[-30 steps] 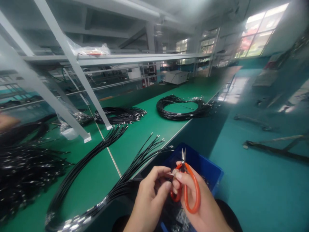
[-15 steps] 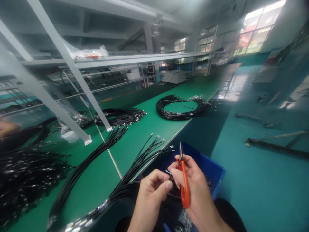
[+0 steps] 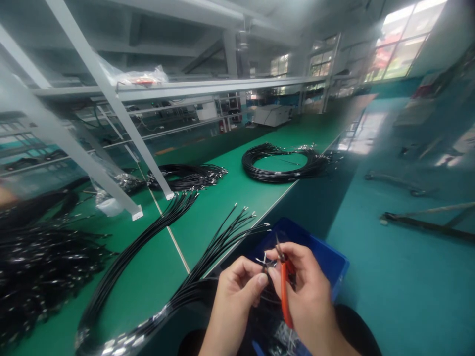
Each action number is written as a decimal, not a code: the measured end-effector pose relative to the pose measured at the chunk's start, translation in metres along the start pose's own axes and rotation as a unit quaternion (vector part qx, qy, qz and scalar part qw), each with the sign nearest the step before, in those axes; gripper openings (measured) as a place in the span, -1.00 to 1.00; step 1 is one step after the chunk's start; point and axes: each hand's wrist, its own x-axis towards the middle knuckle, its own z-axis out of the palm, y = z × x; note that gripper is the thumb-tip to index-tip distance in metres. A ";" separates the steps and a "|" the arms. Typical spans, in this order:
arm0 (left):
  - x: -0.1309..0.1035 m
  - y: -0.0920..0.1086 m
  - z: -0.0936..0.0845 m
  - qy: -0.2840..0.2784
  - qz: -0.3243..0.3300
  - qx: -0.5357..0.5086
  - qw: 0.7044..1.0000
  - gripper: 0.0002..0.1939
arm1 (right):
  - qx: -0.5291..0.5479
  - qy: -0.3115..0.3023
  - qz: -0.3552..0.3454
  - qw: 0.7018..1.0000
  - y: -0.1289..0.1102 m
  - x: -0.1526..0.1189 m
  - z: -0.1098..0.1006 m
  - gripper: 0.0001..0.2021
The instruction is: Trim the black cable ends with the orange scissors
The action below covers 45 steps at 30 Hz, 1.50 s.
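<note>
Above a blue bin (image 3: 336, 262), my two hands meet at the lower middle. My left hand (image 3: 241, 287) pinches the dark end of a cable, where small pale strands stick out. Orange-handled scissors (image 3: 285, 296) are held in my right hand (image 3: 306, 277), their narrow tip pointing up and away. Its thumb and forefinger also come close to the cable end; whether they touch it is hard to tell. Left of my hands, a bundle of black cables (image 3: 218, 242) with metal tips lies over the table's edge.
On the green table (image 3: 208, 207) lie a coiled cable ring (image 3: 274, 176), another coil (image 3: 185, 177) and a large dark cable pile (image 3: 48, 272) at left. White shelf posts (image 3: 111, 104) rise from it. At the far left edge, a blurred patch may be another person's hand (image 3: 6, 196).
The scissors have tilted and their tip has dropped lower in my right hand. Its fingers have shifted around the handles. More pale strands show at the cable end, and the view has shifted slightly.
</note>
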 end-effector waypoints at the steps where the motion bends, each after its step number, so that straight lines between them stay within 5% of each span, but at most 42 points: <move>1: 0.000 0.000 0.000 -0.005 -0.001 0.006 1.000 -0.80 | -0.033 -0.001 -0.016 0.999 0.001 0.000 0.000 -0.72; 4: -0.001 0.001 0.001 -0.010 0.000 0.022 1.000 -0.81 | -0.139 0.007 -0.106 0.985 0.004 0.000 -0.001 -0.66; 9: -0.004 -0.002 0.007 0.025 0.017 0.000 1.000 -0.86 | -0.226 0.006 -0.320 0.920 0.006 0.001 -0.002 -0.51; 12: -0.002 -0.004 0.004 0.069 0.027 -0.011 0.997 -0.88 | -0.222 -0.007 -0.341 0.913 0.010 -0.002 -0.002 -0.51; 15: 0.003 -0.004 -0.003 0.085 0.028 -0.021 0.996 -0.90 | -0.175 0.007 -0.238 0.955 0.012 -0.012 -0.004 -0.62; 18: 0.007 -0.001 -0.008 0.075 0.034 -0.033 0.996 -0.91 | -0.075 -0.024 -0.033 0.996 0.006 -0.024 -0.006 -0.76; 21: 0.007 0.000 -0.008 0.082 0.052 -0.025 0.995 -0.94 | 0.049 -0.109 0.161 0.980 -0.005 -0.029 -0.008 -0.78; 24: 0.006 0.000 -0.005 0.088 0.071 -0.010 0.994 -0.96 | 0.118 -0.160 0.262 0.944 -0.015 -0.025 -0.008 -0.76; 28: 0.003 -0.001 -0.001 0.077 0.077 -0.004 0.994 -0.97 | 0.157 -0.192 0.307 0.919 -0.018 -0.017 -0.007 -0.64; 45: 0.003 -0.010 0.001 0.110 0.138 0.191 0.966 -0.93 | 0.118 -0.204 0.328 0.915 -0.011 -0.012 -0.006 -0.57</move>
